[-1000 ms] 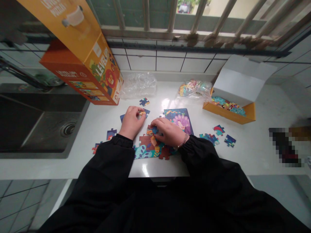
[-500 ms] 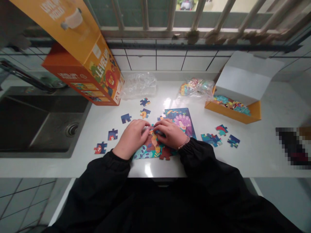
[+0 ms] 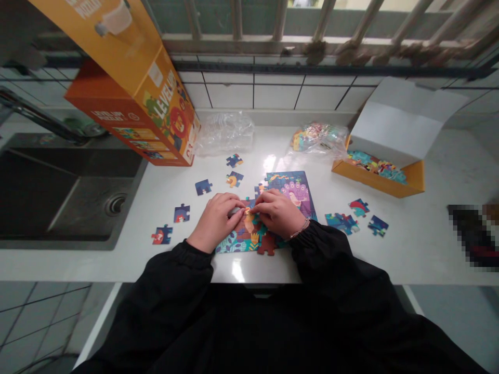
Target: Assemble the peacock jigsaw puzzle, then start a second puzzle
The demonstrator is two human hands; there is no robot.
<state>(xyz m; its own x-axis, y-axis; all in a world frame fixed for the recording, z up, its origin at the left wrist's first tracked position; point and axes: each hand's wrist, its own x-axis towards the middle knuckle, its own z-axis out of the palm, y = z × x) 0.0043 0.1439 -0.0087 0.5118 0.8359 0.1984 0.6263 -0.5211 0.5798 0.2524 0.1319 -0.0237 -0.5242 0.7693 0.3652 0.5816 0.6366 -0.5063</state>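
A partly joined jigsaw puzzle (image 3: 293, 193) lies on the white counter, showing a purple peacock and a brown patch with leaves. Over its left half, my left hand (image 3: 218, 219) is closed, thumb and forefinger pinching a small puzzle piece (image 3: 247, 211). From the other side my right hand (image 3: 278, 212) meets it, its fingertips pressed together on the same piece. Fingers hide most of that piece. A brown puzzle piece (image 3: 266, 244) sits at the puzzle's lower edge, and a small piece (image 3: 260, 189) lies by its upper left side.
Loose puzzle pieces lie left (image 3: 181, 213) and right (image 3: 358, 207). Behind stand a tall orange puzzle box (image 3: 128, 109), crumpled clear plastic (image 3: 225, 134), a bag of pieces (image 3: 317, 139) and an open yellow box (image 3: 378, 179). A dark sink (image 3: 74, 241) is at the left.
My fingertips have shifted slightly and come closer together over the piece. The camera view has tilted down a little. The loose pieces stay where they were.
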